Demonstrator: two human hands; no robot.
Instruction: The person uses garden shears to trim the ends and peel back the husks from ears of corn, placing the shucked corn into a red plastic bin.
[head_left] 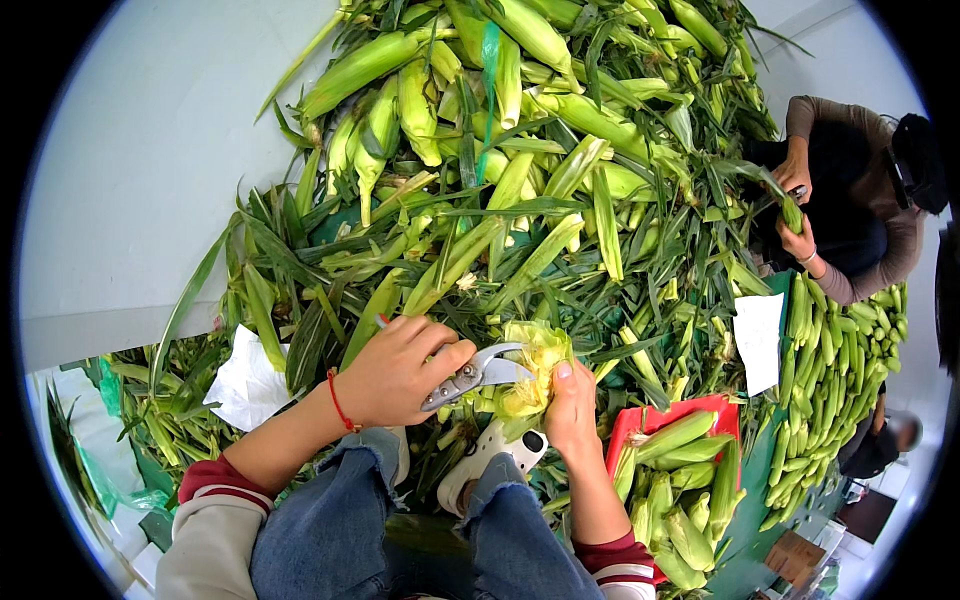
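My left hand (pixel 398 372) is closed round the handles of a pair of pruning shears (pixel 462 384). Their curved blades stand apart, with the tips against the pale yellow-green end of an ear of corn (pixel 532 352). That ear is gripped in my right hand (pixel 572 408), thumb on top; much of it is hidden by the fingers and by its foreshortened position. Just beyond both hands lie loose green husks and leaves (pixel 440 270).
A large heap of unhusked corn (pixel 560 110) rises ahead. Right of my right arm stands a red basket (pixel 617 440) of trimmed ears. Farther right are rows of corn (pixel 830 370), a white paper (pixel 758 343) and a co-worker (pixel 850 190) cutting an ear. White paper (pixel 250 383) lies left.
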